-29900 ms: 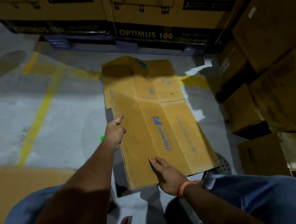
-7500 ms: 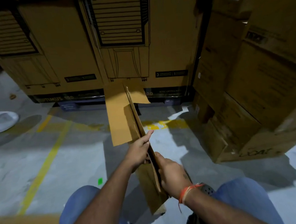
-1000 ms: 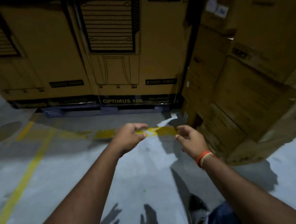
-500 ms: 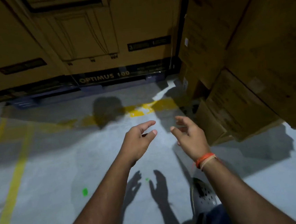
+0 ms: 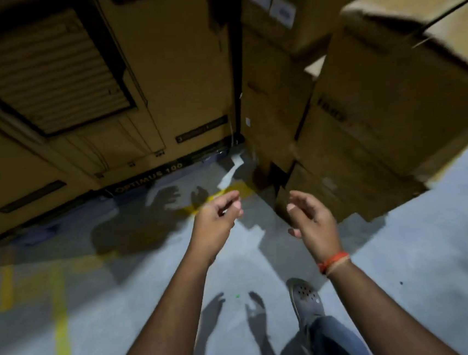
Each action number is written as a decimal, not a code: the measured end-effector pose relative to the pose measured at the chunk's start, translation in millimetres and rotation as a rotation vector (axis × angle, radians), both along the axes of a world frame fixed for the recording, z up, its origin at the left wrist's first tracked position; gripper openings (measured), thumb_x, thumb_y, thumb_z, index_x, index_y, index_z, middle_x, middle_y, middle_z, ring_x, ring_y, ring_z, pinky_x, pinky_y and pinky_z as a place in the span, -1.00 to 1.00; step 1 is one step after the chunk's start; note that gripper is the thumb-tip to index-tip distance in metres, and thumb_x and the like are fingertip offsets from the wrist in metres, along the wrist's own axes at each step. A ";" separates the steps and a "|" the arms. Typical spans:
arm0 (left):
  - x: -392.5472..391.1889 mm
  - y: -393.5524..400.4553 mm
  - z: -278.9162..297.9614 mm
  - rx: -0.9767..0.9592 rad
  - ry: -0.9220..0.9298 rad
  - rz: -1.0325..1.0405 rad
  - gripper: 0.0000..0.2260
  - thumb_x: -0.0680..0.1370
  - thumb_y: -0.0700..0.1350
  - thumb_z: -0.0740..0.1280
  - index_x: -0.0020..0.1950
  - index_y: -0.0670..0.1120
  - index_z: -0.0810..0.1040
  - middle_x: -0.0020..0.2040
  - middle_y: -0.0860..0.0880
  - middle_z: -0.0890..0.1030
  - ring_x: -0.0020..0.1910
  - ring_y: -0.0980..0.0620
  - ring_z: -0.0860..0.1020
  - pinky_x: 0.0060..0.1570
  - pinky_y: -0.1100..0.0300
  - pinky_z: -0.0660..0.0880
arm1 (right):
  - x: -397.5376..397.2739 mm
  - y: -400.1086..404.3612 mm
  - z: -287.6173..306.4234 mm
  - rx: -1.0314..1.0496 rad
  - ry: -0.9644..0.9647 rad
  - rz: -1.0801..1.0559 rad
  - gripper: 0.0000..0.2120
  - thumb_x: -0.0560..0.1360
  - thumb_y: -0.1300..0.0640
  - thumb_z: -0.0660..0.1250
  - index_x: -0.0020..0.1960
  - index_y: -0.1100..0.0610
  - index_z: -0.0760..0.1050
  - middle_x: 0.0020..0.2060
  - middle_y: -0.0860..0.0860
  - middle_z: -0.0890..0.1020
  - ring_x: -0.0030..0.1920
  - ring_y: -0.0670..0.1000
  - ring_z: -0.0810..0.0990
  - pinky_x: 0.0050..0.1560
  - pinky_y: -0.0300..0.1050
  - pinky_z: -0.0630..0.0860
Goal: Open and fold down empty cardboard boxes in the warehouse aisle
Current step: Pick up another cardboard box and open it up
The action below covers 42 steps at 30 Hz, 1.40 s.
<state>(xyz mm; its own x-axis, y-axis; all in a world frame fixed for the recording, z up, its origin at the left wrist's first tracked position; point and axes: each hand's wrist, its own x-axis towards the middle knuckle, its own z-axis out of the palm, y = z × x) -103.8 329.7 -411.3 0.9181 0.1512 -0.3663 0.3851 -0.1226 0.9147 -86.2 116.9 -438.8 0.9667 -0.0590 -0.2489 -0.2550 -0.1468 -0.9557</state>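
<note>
Both arms out in front, held over the concrete floor (image 5: 103, 318), nothing in either hand. Left hand (image 5: 216, 226) is loosely curled, fingers (image 5: 233, 199) bent inward toward the thumb with a narrow gap between them, gripping nothing, touching nothing. Right hand (image 5: 312, 221) is half open, palm turned toward the left hand, fingers (image 5: 300, 199) relaxed and slightly bent, thumb apart from them, also free of any contact. The two hands are near each other but not touching. An orange wrist thread (image 5: 333, 261) sits on the right wrist. The stacked cardboard boxes (image 5: 379, 123) stand to the right, just beyond the right hand, piled unevenly and tilted in the view; the upper ones are motion-blurred, so whether any is open or flattened cannot be told. A large printed carton (image 5: 137, 80) marked "OPTIMUS 100" fills the back left, standing on a dark pallet base (image 5: 46, 232). White paper scrap (image 5: 233, 168) lies on the floor at the corner where the carton and the stack meet. Yellow floor line (image 5: 60, 323) runs down the left side, another yellow patch near the left hand's fingers. Grey perforated clog (image 5: 306, 299) on the floor below the right wrist, blue jeans leg (image 5: 332, 339) above it. Hand shadows fall on the floor and at the carton base.
</note>
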 end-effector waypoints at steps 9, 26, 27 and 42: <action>66.8 -29.9 190.9 0.008 -0.294 -0.241 -0.73 0.67 -0.16 0.31 0.37 -0.10 0.58 0.18 0.00 0.68 -0.01 0.08 0.72 -0.09 0.33 0.54 | 10.3 -33.7 196.0 -0.099 -0.290 -0.192 -0.72 0.48 -0.10 0.35 0.18 -0.13 0.61 0.05 -0.18 0.69 0.09 -0.13 0.65 0.10 0.22 0.63; 308.4 -235.3 252.1 0.599 -0.553 -0.428 -0.55 0.58 0.16 0.38 0.46 0.10 0.51 0.41 -0.01 0.45 0.34 0.04 0.44 0.28 -0.01 0.51 | 175.8 -229.7 224.6 -0.340 -0.162 -0.639 -0.71 0.51 -0.08 0.39 0.23 -0.15 0.57 0.32 0.01 0.39 0.36 0.09 0.41 0.37 -0.04 0.39; 327.8 -246.0 247.9 0.639 -0.516 -0.452 -0.50 0.57 0.19 0.38 0.49 0.10 0.48 0.45 -0.04 0.40 0.39 -0.02 0.40 0.31 -0.06 0.48 | 186.9 -240.7 219.6 -0.335 -0.124 -0.640 -0.65 0.50 -0.10 0.40 0.28 -0.14 0.55 0.37 0.02 0.35 0.40 0.10 0.38 0.40 -0.03 0.37; 475.2 -306.9 222.4 0.699 -0.129 -1.003 -0.01 0.23 0.44 0.55 0.54 0.46 0.09 0.63 0.05 0.22 0.59 -0.06 0.21 0.50 -0.10 0.24 | 274.4 -304.2 184.3 -0.208 -0.100 -0.528 -0.24 0.43 -0.14 0.50 0.53 -0.31 0.22 0.56 0.00 0.23 0.57 0.06 0.17 0.50 0.10 0.26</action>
